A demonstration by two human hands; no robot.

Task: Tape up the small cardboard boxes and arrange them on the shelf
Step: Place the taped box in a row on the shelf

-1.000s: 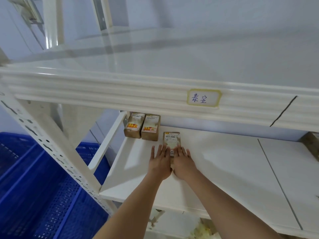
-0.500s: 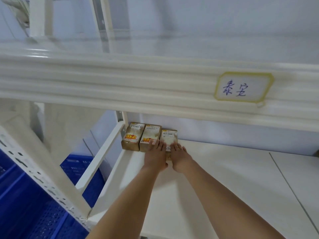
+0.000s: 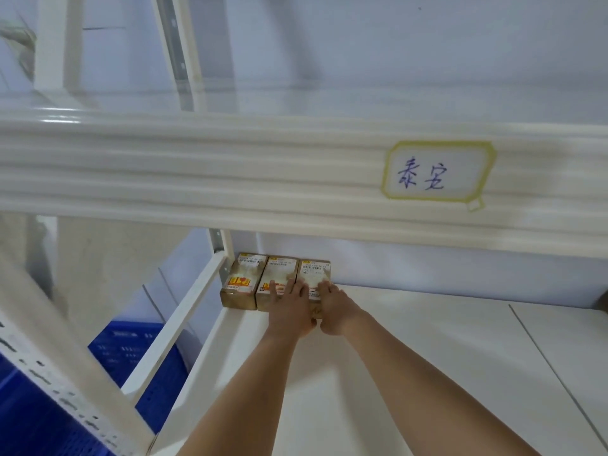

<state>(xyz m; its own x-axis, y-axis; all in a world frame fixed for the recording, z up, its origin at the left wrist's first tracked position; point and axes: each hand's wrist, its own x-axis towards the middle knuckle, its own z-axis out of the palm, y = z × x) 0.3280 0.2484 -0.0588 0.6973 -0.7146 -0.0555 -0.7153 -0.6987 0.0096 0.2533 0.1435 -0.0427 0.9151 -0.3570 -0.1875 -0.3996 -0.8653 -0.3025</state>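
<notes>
**Third box seated in the back row**

The third box [image 3: 314,274] sits at the back-left of the lower shelf [image 3: 411,340], touching the middle box [image 3: 279,274], which touches the left box [image 3: 243,278]. I judge it light, stiff cardboard with a slick label; best taken by its long sides. My left hand [image 3: 289,311] and right hand [image 3: 335,307] lie flat, fingers straight, side by side, pressing the box tops, gripping nothing. A blue crate [image 3: 138,357] sits below left.
</notes>
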